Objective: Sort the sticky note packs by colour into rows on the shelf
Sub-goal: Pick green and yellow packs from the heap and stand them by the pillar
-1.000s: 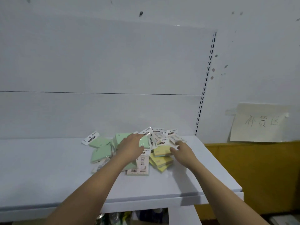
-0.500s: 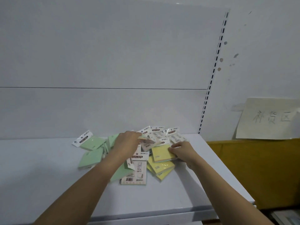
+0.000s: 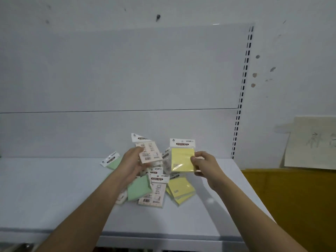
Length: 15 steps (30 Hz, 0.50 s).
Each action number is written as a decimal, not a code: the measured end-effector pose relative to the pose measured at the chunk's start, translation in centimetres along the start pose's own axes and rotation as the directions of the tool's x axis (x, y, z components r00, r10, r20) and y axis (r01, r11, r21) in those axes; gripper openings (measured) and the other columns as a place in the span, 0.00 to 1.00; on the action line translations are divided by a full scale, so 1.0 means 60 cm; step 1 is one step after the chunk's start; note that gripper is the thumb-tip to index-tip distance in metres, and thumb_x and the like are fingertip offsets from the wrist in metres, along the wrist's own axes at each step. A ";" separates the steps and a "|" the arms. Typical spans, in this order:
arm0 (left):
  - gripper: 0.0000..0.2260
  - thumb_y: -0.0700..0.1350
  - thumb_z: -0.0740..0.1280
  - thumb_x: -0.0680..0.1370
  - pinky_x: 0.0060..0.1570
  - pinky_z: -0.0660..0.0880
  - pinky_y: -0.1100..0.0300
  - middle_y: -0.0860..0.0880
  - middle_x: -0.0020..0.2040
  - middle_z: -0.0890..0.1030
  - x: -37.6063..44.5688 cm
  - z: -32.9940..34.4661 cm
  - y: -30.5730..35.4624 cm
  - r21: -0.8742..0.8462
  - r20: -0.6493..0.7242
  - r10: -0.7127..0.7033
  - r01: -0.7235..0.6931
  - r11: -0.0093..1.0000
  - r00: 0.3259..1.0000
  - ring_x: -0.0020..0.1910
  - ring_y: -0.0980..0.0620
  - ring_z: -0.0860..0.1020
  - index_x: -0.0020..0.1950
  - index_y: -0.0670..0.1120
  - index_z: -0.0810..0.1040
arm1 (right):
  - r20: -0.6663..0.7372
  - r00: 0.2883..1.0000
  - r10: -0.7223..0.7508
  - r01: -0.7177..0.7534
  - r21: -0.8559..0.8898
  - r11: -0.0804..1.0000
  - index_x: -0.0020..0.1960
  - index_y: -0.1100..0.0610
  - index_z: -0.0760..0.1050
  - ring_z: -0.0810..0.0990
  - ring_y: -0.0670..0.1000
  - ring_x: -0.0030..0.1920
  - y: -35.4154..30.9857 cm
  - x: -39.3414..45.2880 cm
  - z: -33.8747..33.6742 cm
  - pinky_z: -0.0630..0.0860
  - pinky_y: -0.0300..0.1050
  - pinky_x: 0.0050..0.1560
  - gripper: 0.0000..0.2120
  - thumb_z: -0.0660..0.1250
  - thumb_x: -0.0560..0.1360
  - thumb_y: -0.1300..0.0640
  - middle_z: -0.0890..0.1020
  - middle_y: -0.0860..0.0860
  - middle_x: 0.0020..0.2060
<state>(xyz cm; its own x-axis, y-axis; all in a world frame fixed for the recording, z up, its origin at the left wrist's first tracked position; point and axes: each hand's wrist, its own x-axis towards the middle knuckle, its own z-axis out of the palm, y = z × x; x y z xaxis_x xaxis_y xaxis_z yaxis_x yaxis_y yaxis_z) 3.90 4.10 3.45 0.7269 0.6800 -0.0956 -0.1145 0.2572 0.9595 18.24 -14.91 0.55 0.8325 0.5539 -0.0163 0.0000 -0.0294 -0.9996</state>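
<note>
Above the pile (image 3: 156,186), left fingers (image 3: 140,151) grip a pink pack (image 3: 150,154); right fingers (image 3: 194,160) pinch a yellow pack (image 3: 181,159).

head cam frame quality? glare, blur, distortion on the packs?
Head view: soft, dim, bluish light; glare streak on the wrap of the yellow pack in the right hand; print on the pink pack in the left hand too soft to read; wide-angle bend on the shelf edge.

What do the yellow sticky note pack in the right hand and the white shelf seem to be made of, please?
Yellow sticky note pack: paper pad in a clear glossy plastic sleeve, judging by the glare streaks, with a white printed card header.
White shelf: smooth, matte white-painted board, probably metal; the look leaves that open.
</note>
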 end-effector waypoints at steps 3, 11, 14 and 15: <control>0.10 0.42 0.58 0.79 0.34 0.81 0.53 0.37 0.52 0.82 -0.039 -0.029 0.007 -0.224 0.039 -0.061 0.068 0.972 0.997 0.50 0.38 0.80 0.57 0.40 0.73 | 0.060 0.998 -0.009 0.006 0.059 0.998 0.53 0.57 0.75 0.75 0.51 0.37 -0.003 -0.018 0.040 0.78 0.43 0.34 0.06 0.63 0.77 0.61 0.76 0.55 0.42; 0.12 0.42 0.58 0.75 0.26 0.69 0.62 0.44 0.47 0.83 -0.128 -0.123 0.049 -0.261 -0.013 -0.015 0.011 0.965 1.000 0.41 0.46 0.81 0.53 0.44 0.78 | 0.150 0.986 -0.072 0.053 0.128 0.990 0.52 0.59 0.75 0.76 0.50 0.32 -0.040 -0.077 0.170 0.81 0.48 0.35 0.05 0.63 0.77 0.64 0.74 0.56 0.39; 0.17 0.43 0.57 0.75 0.25 0.68 0.63 0.41 0.55 0.82 -0.151 -0.191 0.060 -0.355 0.007 0.037 -0.032 0.934 0.999 0.46 0.43 0.82 0.60 0.44 0.77 | 0.153 0.982 -0.107 0.089 0.123 0.988 0.55 0.62 0.74 0.77 0.50 0.33 -0.056 -0.104 0.247 0.80 0.47 0.34 0.07 0.62 0.78 0.63 0.76 0.55 0.38; 0.18 0.43 0.56 0.75 0.26 0.71 0.63 0.40 0.57 0.82 -0.158 -0.220 0.063 -0.386 0.014 0.044 -0.035 0.922 0.999 0.50 0.41 0.82 0.62 0.43 0.76 | 0.143 0.981 -0.127 0.111 0.115 0.987 0.55 0.62 0.74 0.76 0.50 0.32 -0.058 -0.114 0.278 0.79 0.46 0.33 0.07 0.62 0.78 0.63 0.76 0.54 0.38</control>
<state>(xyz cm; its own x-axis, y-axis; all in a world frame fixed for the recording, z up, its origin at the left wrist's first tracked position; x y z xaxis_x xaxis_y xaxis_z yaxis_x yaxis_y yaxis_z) -12.38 7.67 4.49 0.7306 0.6810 -0.0495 -0.3923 0.4779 0.7860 3.30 -4.73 3.71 0.7377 0.6665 0.1079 0.0287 0.1286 -0.9913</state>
